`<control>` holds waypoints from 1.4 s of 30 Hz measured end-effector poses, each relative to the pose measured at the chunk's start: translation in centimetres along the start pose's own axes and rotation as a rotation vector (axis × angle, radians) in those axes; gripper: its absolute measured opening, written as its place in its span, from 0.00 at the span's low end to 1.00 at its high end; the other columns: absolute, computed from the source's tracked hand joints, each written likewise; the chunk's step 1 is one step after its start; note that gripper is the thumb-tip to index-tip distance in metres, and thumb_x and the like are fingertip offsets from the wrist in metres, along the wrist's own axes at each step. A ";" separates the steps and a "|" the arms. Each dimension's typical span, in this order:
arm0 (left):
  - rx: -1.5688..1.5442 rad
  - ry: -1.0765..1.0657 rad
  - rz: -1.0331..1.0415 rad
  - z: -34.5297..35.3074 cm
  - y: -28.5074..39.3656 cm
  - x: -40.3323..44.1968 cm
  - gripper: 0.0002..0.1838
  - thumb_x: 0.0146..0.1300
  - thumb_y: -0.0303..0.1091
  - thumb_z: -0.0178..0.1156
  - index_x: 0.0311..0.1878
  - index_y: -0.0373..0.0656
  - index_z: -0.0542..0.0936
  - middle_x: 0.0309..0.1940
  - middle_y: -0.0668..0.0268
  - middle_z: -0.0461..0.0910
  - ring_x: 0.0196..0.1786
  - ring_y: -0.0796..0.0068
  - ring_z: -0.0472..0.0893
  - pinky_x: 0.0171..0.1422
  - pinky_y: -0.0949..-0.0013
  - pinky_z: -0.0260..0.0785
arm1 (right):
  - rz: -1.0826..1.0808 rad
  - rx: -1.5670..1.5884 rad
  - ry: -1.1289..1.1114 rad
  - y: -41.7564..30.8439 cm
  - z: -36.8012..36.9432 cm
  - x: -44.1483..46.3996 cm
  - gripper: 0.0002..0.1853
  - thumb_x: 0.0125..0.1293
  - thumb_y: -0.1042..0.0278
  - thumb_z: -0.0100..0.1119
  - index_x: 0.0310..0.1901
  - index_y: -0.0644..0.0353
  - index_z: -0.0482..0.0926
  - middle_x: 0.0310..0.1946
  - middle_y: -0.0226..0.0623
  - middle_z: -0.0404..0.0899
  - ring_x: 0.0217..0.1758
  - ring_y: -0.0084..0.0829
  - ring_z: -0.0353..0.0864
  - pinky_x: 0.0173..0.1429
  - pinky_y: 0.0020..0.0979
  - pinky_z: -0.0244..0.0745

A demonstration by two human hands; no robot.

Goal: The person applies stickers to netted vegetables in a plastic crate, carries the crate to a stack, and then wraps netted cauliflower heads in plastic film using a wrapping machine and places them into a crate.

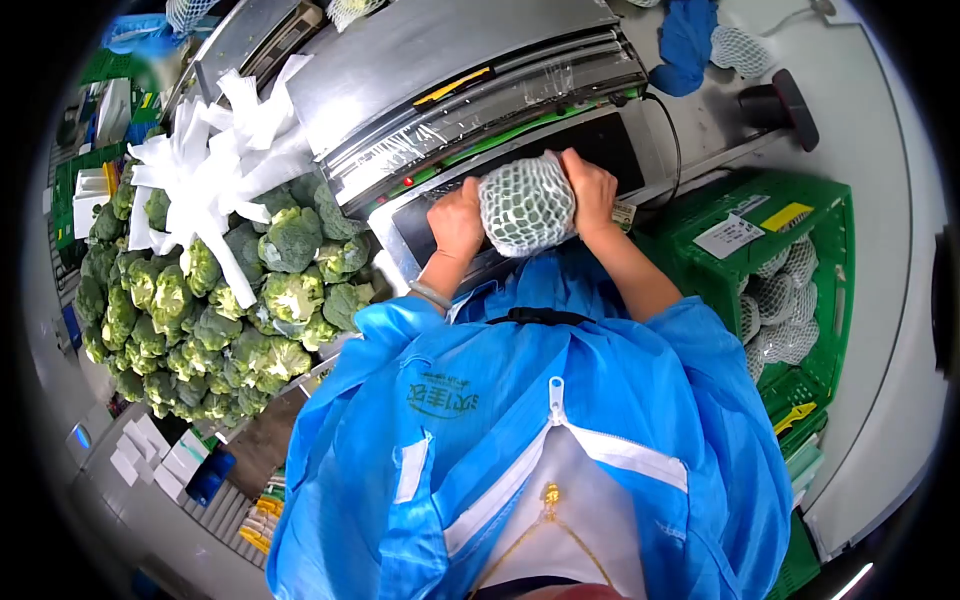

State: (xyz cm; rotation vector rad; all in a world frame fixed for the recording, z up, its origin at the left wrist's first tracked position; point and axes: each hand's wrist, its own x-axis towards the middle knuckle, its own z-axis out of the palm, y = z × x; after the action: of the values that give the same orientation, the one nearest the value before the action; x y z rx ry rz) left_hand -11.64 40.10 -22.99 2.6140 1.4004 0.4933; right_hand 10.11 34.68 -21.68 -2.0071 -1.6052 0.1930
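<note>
A head of broccoli in a white foam net sleeve (527,207) is held up in front of my chest, over the dark plate of the wrapping machine (610,145). My left hand (457,220) is closed at the net's left edge, its fingers curled in. On the other side, my right hand (590,190) grips the net's upper right edge, thumb on top. Green shows through the mesh. The undersides of the fingers are hidden. A pile of bare broccoli heads (190,330) lies to the left, with loose white foam nets (215,160) on top.
At the right stands a green crate (840,230) holding several netted broccoli heads (785,300). A yellow-handled cutter (452,87) lies on the machine. A blue cloth (685,45) and another foam net (740,50) lie at the upper right. A black cable (678,140) hangs beside the machine.
</note>
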 end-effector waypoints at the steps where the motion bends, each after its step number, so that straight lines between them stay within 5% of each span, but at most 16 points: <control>1: -0.044 -0.049 -0.047 -0.1 0.1 0.0 0.06 0.59 0.36 0.58 0.33 0.45 0.73 0.19 0.60 0.77 0.23 0.57 0.79 0.25 0.56 0.68 | 0.236 0.190 -0.110 -0.9 -0.5 0.3 0.10 0.68 0.63 0.56 0.31 0.58 0.73 0.23 0.41 0.80 0.28 0.45 0.82 0.31 0.38 0.74; 2: -0.330 -0.116 -0.101 -0.9 0.6 0.0 0.08 0.59 0.35 0.61 0.35 0.42 0.74 0.22 0.59 0.79 0.25 0.59 0.81 0.27 0.59 0.69 | 0.535 0.925 -0.191 -1.5 0.1 -0.1 0.11 0.69 0.60 0.55 0.35 0.59 0.77 0.24 0.37 0.80 0.29 0.34 0.82 0.35 0.32 0.74; 4: -0.830 0.018 -0.079 -4.9 3.4 0.1 0.09 0.57 0.33 0.63 0.37 0.39 0.76 0.21 0.59 0.79 0.24 0.64 0.81 0.29 0.65 0.69 | 0.232 1.100 -0.211 -3.0 -0.1 -3.0 0.15 0.72 0.57 0.53 0.36 0.61 0.79 0.25 0.31 0.78 0.32 0.23 0.77 0.39 0.28 0.72; 6: -1.032 -0.104 -0.089 -8.6 4.4 -0.7 0.07 0.65 0.31 0.58 0.34 0.38 0.77 0.20 0.60 0.76 0.23 0.70 0.78 0.29 0.68 0.68 | 0.391 1.456 -0.501 -5.8 -3.7 -5.1 0.18 0.74 0.56 0.50 0.36 0.63 0.81 0.28 0.29 0.79 0.36 0.16 0.73 0.42 0.24 0.71; 9: -1.154 -0.114 0.316 -11.3 5.5 -0.5 0.15 0.71 0.35 0.54 0.28 0.38 0.75 0.19 0.62 0.72 0.20 0.71 0.73 0.26 0.68 0.64 | 0.236 1.193 -0.726 -8.4 -10.0 -6.8 0.18 0.75 0.60 0.50 0.40 0.69 0.81 0.32 0.39 0.83 0.36 0.18 0.76 0.42 0.27 0.73; 15: -1.484 -0.674 -0.112 -9.0 10.4 -2.2 0.21 0.75 0.48 0.52 0.29 0.43 0.72 0.21 0.74 0.68 0.27 0.85 0.68 0.29 0.72 0.61 | -0.201 0.969 -0.492 -9.6 -15.2 -6.7 0.17 0.73 0.63 0.48 0.39 0.68 0.82 0.35 0.51 0.82 0.38 0.51 0.80 0.46 0.40 0.76; 22: -1.741 -1.203 -0.704 -10.5 13.3 -4.1 0.12 0.73 0.41 0.51 0.38 0.42 0.72 0.32 0.68 0.72 0.36 0.77 0.72 0.39 0.67 0.66 | -0.410 0.331 0.375 -7.2 -22.4 -10.5 0.11 0.53 0.70 0.69 0.36 0.64 0.80 0.34 0.41 0.82 0.38 0.38 0.84 0.35 0.33 0.78; 24: -1.782 -1.268 -0.827 -10.7 14.8 -3.4 0.10 0.72 0.39 0.51 0.41 0.42 0.72 0.35 0.66 0.73 0.39 0.75 0.73 0.41 0.66 0.67 | -0.048 0.931 -0.229 -4.1 -23.1 -13.4 0.17 0.64 0.60 0.64 0.44 0.68 0.81 0.42 0.47 0.83 0.48 0.41 0.83 0.53 0.36 0.76; 26: -1.813 -1.309 -0.923 -10.7 17.0 -2.5 0.08 0.72 0.37 0.50 0.43 0.42 0.72 0.39 0.64 0.74 0.42 0.73 0.75 0.44 0.65 0.69 | 0.017 1.365 -0.380 -1.0 -25.6 -16.4 0.25 0.66 0.53 0.62 0.55 0.68 0.78 0.50 0.50 0.82 0.55 0.45 0.81 0.62 0.37 0.73; 28: -1.842 -1.331 -0.992 -10.8 19.9 -1.7 0.08 0.71 0.35 0.50 0.46 0.42 0.72 0.42 0.62 0.75 0.45 0.71 0.76 0.46 0.63 0.70 | -0.076 1.053 -0.360 0.6 -29.6 -19.1 0.37 0.60 0.47 0.68 0.65 0.65 0.71 0.62 0.47 0.75 0.65 0.41 0.74 0.69 0.38 0.66; 31: -1.886 -1.345 -1.004 -10.1 26.5 0.4 0.09 0.70 0.32 0.50 0.50 0.41 0.72 0.46 0.60 0.76 0.49 0.67 0.77 0.50 0.62 0.72 | 0.087 1.039 -0.023 3.7 -31.2 -23.5 0.35 0.58 0.52 0.71 0.64 0.63 0.72 0.55 0.45 0.79 0.59 0.37 0.78 0.65 0.35 0.69; 34: -1.928 -1.318 -0.836 -8.8 36.5 1.5 0.11 0.70 0.29 0.49 0.53 0.41 0.72 0.51 0.57 0.77 0.53 0.64 0.79 0.54 0.60 0.74 | 0.350 0.954 0.405 7.0 -35.6 -27.6 0.45 0.54 0.60 0.74 0.71 0.61 0.62 0.67 0.43 0.68 0.67 0.38 0.70 0.66 0.38 0.69; 37: -1.768 -1.078 -0.259 -9.7 49.8 -1.1 0.13 0.69 0.25 0.50 0.55 0.41 0.72 0.52 0.58 0.79 0.52 0.66 0.80 0.56 0.62 0.75 | 0.371 0.913 0.685 7.3 -38.5 -30.3 0.66 0.38 0.58 0.84 0.75 0.62 0.48 0.74 0.50 0.49 0.78 0.42 0.50 0.74 0.42 0.60; 38: -1.709 -0.977 -0.023 -7.4 53.2 -2.7 0.13 0.67 0.22 0.51 0.54 0.42 0.73 0.47 0.63 0.78 0.49 0.72 0.78 0.55 0.67 0.73 | 0.485 0.538 0.840 8.6 -39.6 -31.0 0.65 0.36 0.57 0.84 0.74 0.65 0.50 0.72 0.53 0.54 0.76 0.42 0.55 0.75 0.42 0.57; 40: -1.753 -1.150 0.057 -4.9 59.5 -4.5 0.14 0.65 0.18 0.51 0.52 0.41 0.73 0.46 0.65 0.77 0.51 0.75 0.76 0.58 0.72 0.68 | 0.560 0.718 0.919 12.6 -43.6 -34.7 0.63 0.37 0.58 0.82 0.73 0.64 0.52 0.69 0.51 0.60 0.74 0.41 0.59 0.75 0.40 0.57; 42: -1.556 -0.999 0.593 -0.6 64.9 -4.8 0.17 0.61 0.15 0.49 0.53 0.39 0.73 0.53 0.58 0.78 0.56 0.64 0.78 0.62 0.65 0.68 | 0.658 0.719 0.958 16.4 -46.5 -38.3 0.59 0.39 0.57 0.80 0.73 0.61 0.54 0.67 0.48 0.65 0.71 0.41 0.65 0.74 0.39 0.58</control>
State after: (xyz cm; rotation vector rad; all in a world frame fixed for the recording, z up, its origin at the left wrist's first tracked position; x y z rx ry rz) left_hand 36.58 -0.17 -5.95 1.3713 -0.2028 0.1053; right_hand 34.10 -18.57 0.24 -1.5579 -0.1984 0.0177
